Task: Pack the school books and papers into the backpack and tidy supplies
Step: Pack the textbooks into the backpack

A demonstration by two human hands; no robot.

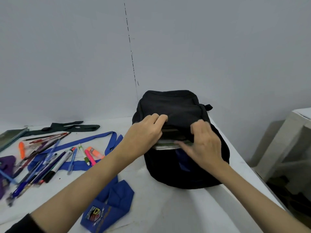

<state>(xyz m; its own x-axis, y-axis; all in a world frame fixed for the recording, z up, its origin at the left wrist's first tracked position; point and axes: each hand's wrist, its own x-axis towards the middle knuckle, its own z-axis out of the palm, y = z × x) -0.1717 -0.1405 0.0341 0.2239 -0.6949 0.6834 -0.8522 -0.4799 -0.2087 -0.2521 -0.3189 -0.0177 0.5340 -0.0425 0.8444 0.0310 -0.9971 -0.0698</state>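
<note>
The black backpack [178,137] stands at the right of the white tabletop [151,207], its mouth open toward the near side, with the edges of books [165,145] showing inside, so the packing looks largely done. The left hand [144,132] curls its fingers over the upper flap and grips it; the right hand [204,143] is blurred, fingers bent at the opening's edge, seemingly holding the fabric. Closing the bag remains, and so does tidying: pens and markers [50,158] lie scattered at the left among blue straps [94,140].
</note>
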